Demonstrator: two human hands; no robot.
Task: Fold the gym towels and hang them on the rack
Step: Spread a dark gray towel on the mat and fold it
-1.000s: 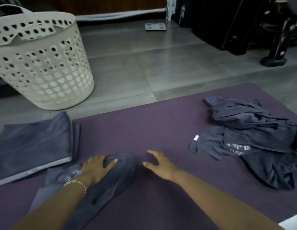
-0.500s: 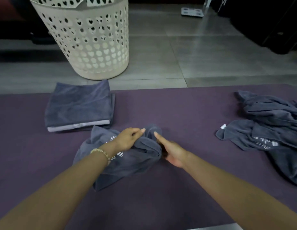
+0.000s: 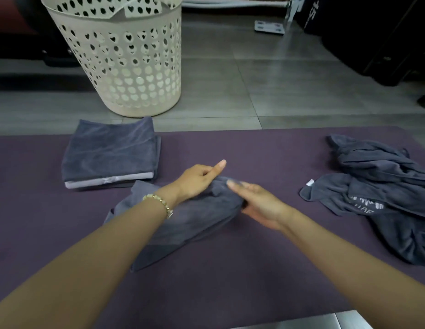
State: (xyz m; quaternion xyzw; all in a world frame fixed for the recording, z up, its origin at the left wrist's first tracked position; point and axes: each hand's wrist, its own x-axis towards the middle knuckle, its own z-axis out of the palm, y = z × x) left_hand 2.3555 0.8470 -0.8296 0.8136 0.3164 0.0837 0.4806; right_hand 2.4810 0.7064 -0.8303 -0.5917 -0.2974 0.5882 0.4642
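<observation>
Step in hand: opening out the crumpled towel (image 3: 194, 224), mid-mat (image 3: 266, 150), for folding. The left hand (image 3: 197, 180) has curled fingers, apparently pinching its far edge; the right hand (image 3: 261, 204) has straight fingers resting against its end. Next, likely: find corners, spread flat. A folded towel (image 3: 109, 153) lies just beside.

Bare mat (image 3: 266, 150) lies between folded towels (image 3: 109, 150) and crumpled towels (image 3: 382, 186)
</observation>
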